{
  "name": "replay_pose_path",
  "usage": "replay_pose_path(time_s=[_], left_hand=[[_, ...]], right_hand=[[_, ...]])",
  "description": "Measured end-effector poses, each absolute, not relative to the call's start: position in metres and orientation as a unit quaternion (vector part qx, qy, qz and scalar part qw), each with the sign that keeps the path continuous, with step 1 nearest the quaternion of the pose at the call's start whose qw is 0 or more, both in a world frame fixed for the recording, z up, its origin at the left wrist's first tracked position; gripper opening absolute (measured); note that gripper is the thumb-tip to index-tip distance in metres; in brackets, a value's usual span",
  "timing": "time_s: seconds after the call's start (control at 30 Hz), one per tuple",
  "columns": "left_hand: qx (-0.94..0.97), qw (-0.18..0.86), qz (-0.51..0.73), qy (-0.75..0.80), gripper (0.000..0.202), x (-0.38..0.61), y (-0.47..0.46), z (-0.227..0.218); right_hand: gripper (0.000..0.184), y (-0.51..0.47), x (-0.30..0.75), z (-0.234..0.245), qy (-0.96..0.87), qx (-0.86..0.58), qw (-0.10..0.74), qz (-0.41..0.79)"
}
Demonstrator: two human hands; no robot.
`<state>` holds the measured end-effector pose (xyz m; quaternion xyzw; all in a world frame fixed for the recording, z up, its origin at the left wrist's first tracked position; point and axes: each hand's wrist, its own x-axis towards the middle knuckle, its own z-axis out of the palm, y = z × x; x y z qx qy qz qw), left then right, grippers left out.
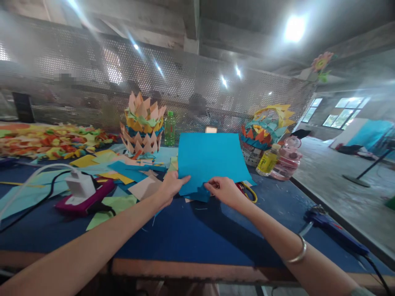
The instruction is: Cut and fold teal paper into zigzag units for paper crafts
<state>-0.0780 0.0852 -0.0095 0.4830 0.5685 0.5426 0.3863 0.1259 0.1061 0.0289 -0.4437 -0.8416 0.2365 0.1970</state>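
A sheet of blue paper (210, 158) stands tilted up off the dark blue table (191, 234), its near edge folded over. My left hand (170, 187) pinches the lower left corner of the sheet, thumb on top. My right hand (224, 190) grips the lower edge near the fold, fingers curled round it. A silver bangle (298, 250) sits on my right wrist. Under the right hand lie yellow-handled scissors (248, 191), partly hidden.
Loose paper scraps (117, 174) and a white charger on a magenta block (82, 193) lie to the left. Paper lotus crafts (143, 123) (267, 127), a green bottle (169, 128), a yellow bottle (268, 160) and a pink jar (286, 160) stand behind. A blue glue gun (333, 230) rests at the right edge. A mesh screen backs the table.
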Motion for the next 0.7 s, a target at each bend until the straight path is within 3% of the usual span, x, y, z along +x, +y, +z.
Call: replay_pose_path(time_s=[0.3, 0.7], left_hand=[[0.473, 0.463, 0.503, 0.557, 0.044, -0.078, 0.087, -0.014], [0.449, 0.503, 0.501, 0.542, 0.057, -0.074, 0.082, -0.005]], right_hand=[[0.031, 0.126, 0.114, 0.004, -0.828, -0.437, 0.143, 0.320], [0.024, 0.125, 0.113, 0.004, -0.842, -0.435, 0.135, 0.291]])
